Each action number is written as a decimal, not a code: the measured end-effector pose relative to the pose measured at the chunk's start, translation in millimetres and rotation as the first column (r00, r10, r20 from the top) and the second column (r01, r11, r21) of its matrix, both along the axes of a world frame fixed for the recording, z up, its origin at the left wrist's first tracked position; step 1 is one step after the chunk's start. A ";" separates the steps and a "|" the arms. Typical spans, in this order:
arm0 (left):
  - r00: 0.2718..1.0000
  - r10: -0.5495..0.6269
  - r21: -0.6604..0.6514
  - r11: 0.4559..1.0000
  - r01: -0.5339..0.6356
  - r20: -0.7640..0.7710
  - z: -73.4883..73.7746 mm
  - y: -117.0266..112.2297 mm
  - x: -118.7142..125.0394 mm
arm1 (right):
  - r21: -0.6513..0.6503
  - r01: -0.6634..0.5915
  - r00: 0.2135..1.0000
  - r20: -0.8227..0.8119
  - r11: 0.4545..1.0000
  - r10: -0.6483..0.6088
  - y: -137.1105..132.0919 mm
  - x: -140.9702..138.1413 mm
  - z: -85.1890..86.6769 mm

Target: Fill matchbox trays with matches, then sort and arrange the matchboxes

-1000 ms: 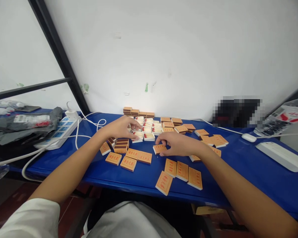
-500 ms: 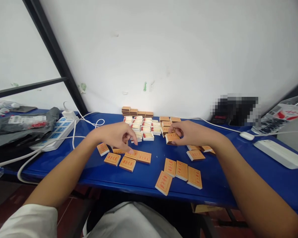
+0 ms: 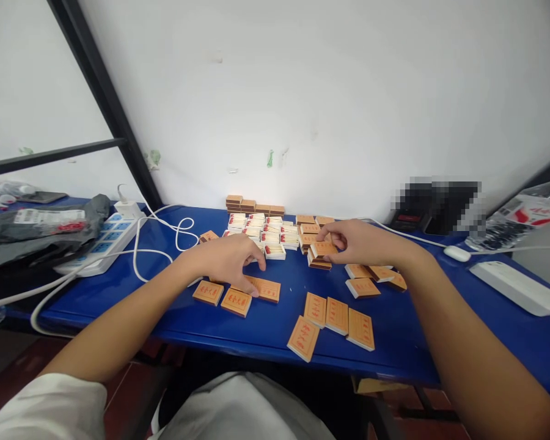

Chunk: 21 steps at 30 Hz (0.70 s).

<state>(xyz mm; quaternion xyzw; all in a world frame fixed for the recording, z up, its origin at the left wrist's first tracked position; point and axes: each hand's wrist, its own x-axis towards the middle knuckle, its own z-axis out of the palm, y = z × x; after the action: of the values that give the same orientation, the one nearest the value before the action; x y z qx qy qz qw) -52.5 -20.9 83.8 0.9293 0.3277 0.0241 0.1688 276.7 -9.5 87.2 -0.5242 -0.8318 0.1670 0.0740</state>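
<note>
Many orange matchboxes lie on a blue table (image 3: 440,318). My right hand (image 3: 362,242) pinches one matchbox (image 3: 323,249) on top of a small stack of matchboxes (image 3: 319,261). My left hand (image 3: 227,260) is curled, its fingertips pressing down on a flat matchbox (image 3: 266,288) in a loose row of matchboxes (image 3: 236,300). Behind the hands stand several open trays of red-tipped matches (image 3: 266,232) and a back row of stacked matchboxes (image 3: 252,203).
A white power strip (image 3: 103,241) with looping white cables (image 3: 165,235) sits at the left beside a grey bag (image 3: 36,229). A white flat device (image 3: 517,287) and a small white mouse-like item (image 3: 457,253) lie at the right. Several matchboxes (image 3: 334,321) lie near the front edge.
My right hand carried a matchbox from the table's middle up to the right and set it on a small stack. My left hand moved down from the open trays to the flat row.
</note>
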 end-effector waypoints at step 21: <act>0.998 -0.030 0.180 0.983 0.019 0.059 -18.5 -9.0 18.8 | 0.004 -0.322 0.933 -0.171 0.947 0.318 -29.1 -69.7 -29.3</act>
<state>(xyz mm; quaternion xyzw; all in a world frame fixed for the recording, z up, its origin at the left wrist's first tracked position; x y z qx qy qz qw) -33.6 -29.9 65.3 0.9434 0.3076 0.0798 0.0945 206.9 -38.6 57.9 -0.3666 -0.8946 0.2307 0.1100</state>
